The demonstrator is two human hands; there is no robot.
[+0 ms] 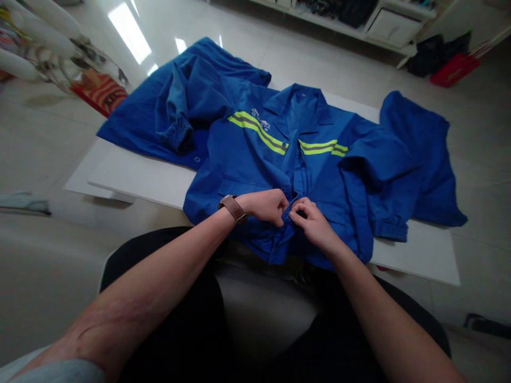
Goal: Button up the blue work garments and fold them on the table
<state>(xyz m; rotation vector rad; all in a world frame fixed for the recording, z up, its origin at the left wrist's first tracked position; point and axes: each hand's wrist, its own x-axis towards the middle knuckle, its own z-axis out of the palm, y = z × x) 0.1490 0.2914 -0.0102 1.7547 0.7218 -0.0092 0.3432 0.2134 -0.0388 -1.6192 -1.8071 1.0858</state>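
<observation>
- Blue cloth is pinched between our fingers: the left hand [270, 206] is curled tightly around the front edge of the jacket [251, 159], near its hem.
- Our right hand [316, 222] meets it just beside, thumb and forefinger bent into a loop, their tips on the same edge; we cannot tell whether a button sits between them.
- Around our left wrist we wear a watch [233, 208] with a brown strap.
- The jacket lies front up across the middle of the tabletop [139, 173], hem towards us and partly over the near edge, collar [307, 109] away from us.
- Above our hands, the two front halves lie close together, with a narrow opening running up to the collar.
- Yellow-green and grey bands cross the chest, and white lettering [261, 121] sits above the band on our left.
- Both jacket sleeves are bent, their gathered cuffs pointing back towards us.
- More blue cloth [139, 117] lies partly beneath the sleeve on our left, and another blue piece [429, 159] spreads out on our right.
- Below the tabletop edge we see our dark-clothed legs [179, 308].
- Farther out, on the shiny tiled floor [275, 48], stand a white shelf unit [393, 27] and a red bag [455, 70].
</observation>
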